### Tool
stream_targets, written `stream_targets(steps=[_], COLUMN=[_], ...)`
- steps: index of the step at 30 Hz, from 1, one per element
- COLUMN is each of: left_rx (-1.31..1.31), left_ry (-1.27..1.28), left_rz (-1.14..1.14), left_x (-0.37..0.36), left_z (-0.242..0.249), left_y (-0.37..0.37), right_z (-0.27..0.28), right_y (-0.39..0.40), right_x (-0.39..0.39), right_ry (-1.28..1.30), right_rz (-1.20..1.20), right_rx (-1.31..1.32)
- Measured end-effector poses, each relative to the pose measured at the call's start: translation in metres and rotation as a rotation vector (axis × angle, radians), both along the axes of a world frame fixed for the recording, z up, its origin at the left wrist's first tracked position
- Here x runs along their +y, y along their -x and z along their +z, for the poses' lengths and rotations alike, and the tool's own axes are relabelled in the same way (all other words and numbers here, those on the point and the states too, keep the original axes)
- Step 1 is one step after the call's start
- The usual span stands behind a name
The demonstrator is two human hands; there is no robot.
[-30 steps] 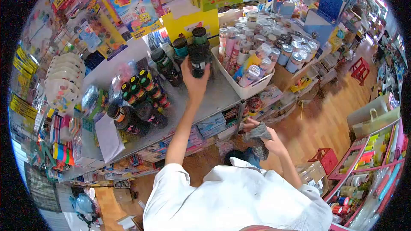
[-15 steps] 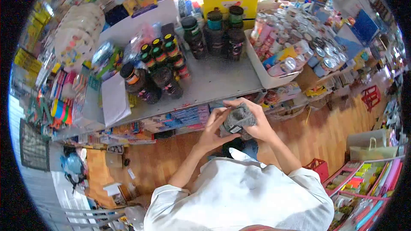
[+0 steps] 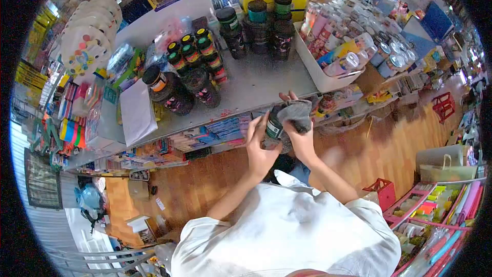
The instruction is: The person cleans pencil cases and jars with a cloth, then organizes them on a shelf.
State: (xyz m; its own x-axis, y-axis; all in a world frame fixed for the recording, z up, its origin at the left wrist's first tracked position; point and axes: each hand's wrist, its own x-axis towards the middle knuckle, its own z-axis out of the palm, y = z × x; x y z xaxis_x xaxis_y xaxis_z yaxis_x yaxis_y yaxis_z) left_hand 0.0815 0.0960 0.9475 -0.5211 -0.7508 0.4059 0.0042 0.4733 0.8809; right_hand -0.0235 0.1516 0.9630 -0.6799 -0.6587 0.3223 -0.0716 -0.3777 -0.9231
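My left hand [image 3: 262, 150] wraps round the near left side of a dark jar [image 3: 275, 127] with a green and white label, held in front of the shelf edge. My right hand [image 3: 303, 141] grips a grey cloth [image 3: 297, 113] against the jar's upper right side. The cloth covers part of the jar, so its top is hidden. On the grey shelf [image 3: 256, 84] beyond stand a big dark bottle [image 3: 166, 90] with an orange band, a dark jar [image 3: 201, 88] beside it, and several small bottles [image 3: 189, 54] with yellow-dotted caps.
Several stacked dark jars [image 3: 258, 31] stand at the shelf's back. To their right is a white bin [image 3: 335, 83] full of spray cans. Paper sheets [image 3: 137, 115] lie at the left. A red crate [image 3: 382, 195] sits on the wooden floor [image 3: 220, 179].
The grey cloth, earlier draped round the jar between both hands, is now bunched in my right hand at its upper right. More of the jar and its green label shows.
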Motion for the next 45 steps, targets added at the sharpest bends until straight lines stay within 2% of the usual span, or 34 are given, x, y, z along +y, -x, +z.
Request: stream_targets(steps=[1,3,4,5,7,8,9,10,11,13,14,15,17,19,21,22,23,25,26,27,30,31,32,33,35,36,37,39,40,41,42,43,44,45], left_rx=[-0.001,0.055,0.039,0.04,-0.031,-0.009,0.047,0.02,-0.009,-0.042,-0.069,-0.069,-0.057,-0.057,-0.105,-0.084,-0.084,0.011,0.072,0.068,0.051,0.048,-0.069,-0.187,-0.198,-0.276,-0.355,-0.335,-0.237,-0.138,-0.028,-0.028,-0.052,-0.075], left_ry=[-0.001,0.253,0.256,0.256,0.303,0.277,0.221,0.307,0.391,0.399,0.407,0.406,0.454,0.483,0.58,0.617,0.621,0.597,0.508,0.514,0.466,0.469,0.533,0.593,0.623,0.654,0.687,0.661,0.598,0.534,0.459,0.46,0.439,0.419], left_rz=[-0.006,0.084,0.049,0.048,-0.016,0.019,-0.001,-0.115,-0.228,-0.203,-0.186,-0.177,-0.008,0.028,-0.025,-0.042,-0.033,-0.188,-0.254,-0.241,-0.301,-0.284,-0.215,-0.147,-0.084,-0.042,-0.002,0.012,-0.059,-0.13,-0.187,-0.187,-0.218,-0.249], left_x=[0.004,0.008,0.008,0.006,0.001,-0.004,-0.014,-0.029,-0.039,-0.043,-0.043,-0.043,-0.042,-0.035,-0.031,-0.032,-0.034,-0.04,-0.04,-0.041,-0.047,-0.049,-0.049,-0.049,-0.045,-0.043,-0.043,-0.045,-0.049,-0.053,-0.059,-0.063,-0.067,-0.069], left_z=[0.001,0.002,0.0,0.001,0.014,0.023,0.03,0.03,0.029,0.029,0.029,0.031,0.035,0.033,0.036,0.038,0.041,0.048,0.049,0.049,0.045,0.044,0.043,0.043,0.045,0.049,0.052,0.055,0.056,0.057,0.052,0.048,0.045,0.045], left_y=[0.001,0.001,0.0,-0.003,-0.011,-0.012,-0.01,-0.012,-0.016,-0.021,-0.023,-0.023,-0.024,-0.021,-0.024,-0.025,-0.026,-0.028,-0.026,-0.025,-0.031,-0.034,-0.037,-0.039,-0.04,-0.042,-0.044,-0.047,-0.047,-0.046,-0.046,-0.046,-0.048,-0.05], right_z=[0.0,0.003,0.003,0.002,-0.004,-0.002,0.008,0.014,0.011,0.0,-0.003,0.0,0.014,0.025,0.027,0.03,0.026,0.02,0.016,0.03,0.017,0.024,0.029,0.032,0.036,0.029,0.026,0.019,0.018,0.016,0.022,0.025,0.019,0.013], right_y=[0.001,0.005,0.01,0.018,0.032,0.034,0.033,0.032,0.029,0.017,0.009,0.002,-0.005,-0.009,-0.005,0.002,0.013,0.026,0.019,0.005,0.017,0.016,0.013,0.008,-0.003,-0.005,-0.007,-0.007,-0.005,-0.009,-0.008,-0.005,-0.002,-0.001], right_x=[0.0,-0.001,-0.001,-0.001,-0.001,0.002,0.004,0.003,0.0,-0.004,-0.003,-0.005,-0.007,-0.01,-0.016,-0.017,-0.018,-0.022,-0.018,-0.011,-0.024,-0.025,-0.025,-0.028,-0.034,-0.037,-0.04,-0.046,-0.056,-0.044,-0.041,-0.038,-0.039,-0.043], right_ry=[-0.001,-0.043,-0.053,-0.059,-0.084,-0.087,-0.094,-0.097,-0.097,-0.025,-0.012,-0.038,-0.036,-0.082,-0.158,-0.237,-0.232,-0.175,0.028,0.022,0.056,-0.05,-0.147,-0.147,-0.121,-0.071,-0.067,-0.052,0.061,0.044,0.013,-0.021,-0.022,-0.056], right_rz=[-0.006,0.158,0.218,0.372,0.555,0.558,0.618,0.677,0.686,0.514,0.427,0.216,0.074,-0.062,-0.022,0.121,0.128,0.619,0.727,0.711,0.836,0.683,0.515,0.53,0.338,0.337,0.349,0.42,0.581,0.658,0.708,0.754,0.752,0.624], right_rx=[-0.001,-0.39,-0.483,-0.7,-0.799,-0.801,-0.654,-0.504,-0.505,-0.693,-0.56,-0.059,0.435,0.67,0.5,0.391,0.395,-0.199,-0.355,-0.555,-0.477,-0.121,0.229,0.229,0.413,0.425,0.425,-0.07,-0.189,-0.679,-0.842,-1.006,-1.005,-0.538])
